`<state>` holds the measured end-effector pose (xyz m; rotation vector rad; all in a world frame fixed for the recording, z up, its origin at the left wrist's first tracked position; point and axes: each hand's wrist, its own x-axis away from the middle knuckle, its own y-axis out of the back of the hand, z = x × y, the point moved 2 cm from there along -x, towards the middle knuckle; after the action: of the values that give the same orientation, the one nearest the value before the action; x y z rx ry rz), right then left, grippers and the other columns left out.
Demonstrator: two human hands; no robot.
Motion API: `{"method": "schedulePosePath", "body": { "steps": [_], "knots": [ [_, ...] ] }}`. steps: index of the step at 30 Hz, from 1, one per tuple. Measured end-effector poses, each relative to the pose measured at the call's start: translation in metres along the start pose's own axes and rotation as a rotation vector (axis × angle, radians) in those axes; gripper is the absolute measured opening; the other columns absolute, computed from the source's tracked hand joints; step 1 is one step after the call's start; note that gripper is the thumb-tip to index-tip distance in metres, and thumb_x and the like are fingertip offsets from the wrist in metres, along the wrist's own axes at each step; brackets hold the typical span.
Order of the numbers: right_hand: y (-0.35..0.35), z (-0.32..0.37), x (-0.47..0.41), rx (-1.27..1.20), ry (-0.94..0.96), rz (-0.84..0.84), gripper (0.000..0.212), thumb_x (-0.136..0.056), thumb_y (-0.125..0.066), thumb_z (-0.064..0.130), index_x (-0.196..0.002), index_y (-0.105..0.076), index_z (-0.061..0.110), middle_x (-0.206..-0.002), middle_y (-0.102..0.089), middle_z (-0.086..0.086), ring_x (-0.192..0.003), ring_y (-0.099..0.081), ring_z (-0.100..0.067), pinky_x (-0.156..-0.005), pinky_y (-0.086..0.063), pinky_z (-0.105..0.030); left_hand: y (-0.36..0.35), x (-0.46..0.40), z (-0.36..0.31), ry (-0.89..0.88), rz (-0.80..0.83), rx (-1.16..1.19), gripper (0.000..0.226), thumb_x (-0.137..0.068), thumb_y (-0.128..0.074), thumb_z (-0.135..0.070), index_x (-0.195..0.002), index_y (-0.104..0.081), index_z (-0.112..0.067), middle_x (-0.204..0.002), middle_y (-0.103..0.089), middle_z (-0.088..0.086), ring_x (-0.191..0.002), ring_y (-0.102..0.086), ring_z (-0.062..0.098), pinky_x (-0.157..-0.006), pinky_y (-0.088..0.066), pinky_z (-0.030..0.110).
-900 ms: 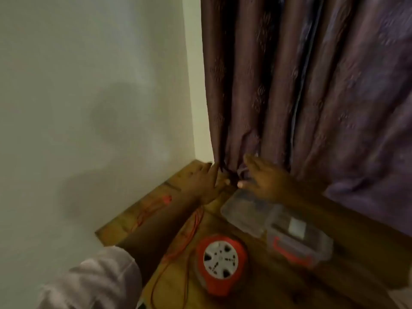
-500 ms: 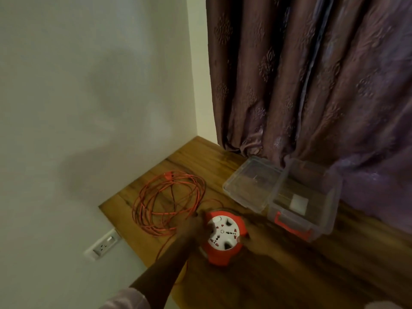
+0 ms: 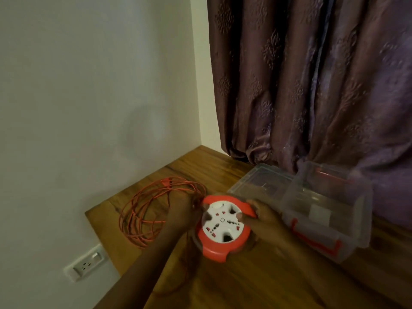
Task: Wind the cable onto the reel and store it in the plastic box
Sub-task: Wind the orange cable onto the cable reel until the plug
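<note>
A brown wooden tabletop [image 3: 256,284] with visible grain fills the lower right, its far corner tucked into the corner of the room. A plain off-white wall [image 3: 93,90] stands along its left edge. Low on that wall, below the tabletop's edge, sits a white rectangular wall socket plate [image 3: 85,263]. Behind the tabletop hangs a dark purple-brown curtain [image 3: 312,81] with an embossed motif, its folds bunching where the hem meets the wood.

A wooden table [image 3: 256,284] with a visible grain fills the corner of the room. On it lie a loose coil of orange cable [image 3: 153,210] at the left edge, a clear plastic box [image 3: 334,210] (red latch in front) at the right, and its clear lid [image 3: 258,186] just beside it.
</note>
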<state>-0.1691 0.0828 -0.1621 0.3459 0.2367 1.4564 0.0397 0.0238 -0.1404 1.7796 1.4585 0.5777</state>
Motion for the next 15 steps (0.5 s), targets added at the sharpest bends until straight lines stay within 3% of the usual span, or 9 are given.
{"method": "schedulePosePath", "body": {
  "steps": [4,7,10,13,15],
  "knots": [
    [-0.002,0.001,0.0,-0.098,0.162,-0.075,0.03,-0.085,-0.068,0.02,-0.114,-0.06,0.019,-0.106,-0.069,-0.002,-0.096,-0.066,-0.019,-0.086,-0.054,-0.043,0.005,0.008,-0.003,-0.072,-0.228,0.041,0.034,-0.092,-0.067,-0.026,-0.125,-0.066,-0.018,-0.12,-0.071,0.001,-0.11,-0.065,0.018,-0.083,-0.044,0.024],
    [0.0,0.003,0.016,-0.207,0.222,-0.087,0.031,-0.088,-0.065,0.02,-0.117,-0.058,0.025,-0.108,-0.068,0.003,-0.097,-0.066,-0.016,-0.081,-0.056,-0.039,0.01,0.027,-0.01,-0.14,-0.337,0.164,0.035,-0.091,-0.068,-0.026,-0.125,-0.066,-0.017,-0.121,-0.071,0.003,-0.106,-0.066,0.018,-0.08,-0.05,0.027],
    [0.005,0.008,0.042,-0.309,0.291,-0.143,0.028,-0.089,-0.063,0.017,-0.112,-0.058,0.033,-0.109,-0.066,0.005,-0.097,-0.065,-0.014,-0.07,-0.054,-0.03,0.013,0.057,-0.018,-0.14,-0.412,0.343,0.04,-0.091,-0.068,-0.021,-0.13,-0.062,-0.02,-0.128,-0.065,0.003,-0.106,-0.063,0.019,-0.087,-0.056,0.038],
    [0.01,0.014,0.068,-0.331,0.342,-0.222,0.031,-0.088,-0.065,0.016,-0.106,-0.057,0.04,-0.108,-0.064,0.008,-0.098,-0.063,-0.013,-0.077,-0.056,-0.034,0.011,0.088,-0.023,-0.112,-0.481,0.518,0.041,-0.09,-0.069,-0.021,-0.129,-0.057,-0.019,-0.124,-0.064,0.001,-0.106,-0.063,0.018,-0.087,-0.057,0.041],
    [0.013,0.015,0.08,-0.337,0.365,-0.28,0.032,-0.087,-0.065,0.019,-0.114,-0.057,0.035,-0.111,-0.064,0.006,-0.1,-0.063,-0.013,-0.08,-0.057,-0.037,0.003,0.104,-0.02,-0.063,-0.476,0.585,0.031,-0.093,-0.066,-0.022,-0.123,-0.058,-0.018,-0.116,-0.067,0.001,-0.099,-0.066,0.018,-0.078,-0.058,0.038]
  ]
}}
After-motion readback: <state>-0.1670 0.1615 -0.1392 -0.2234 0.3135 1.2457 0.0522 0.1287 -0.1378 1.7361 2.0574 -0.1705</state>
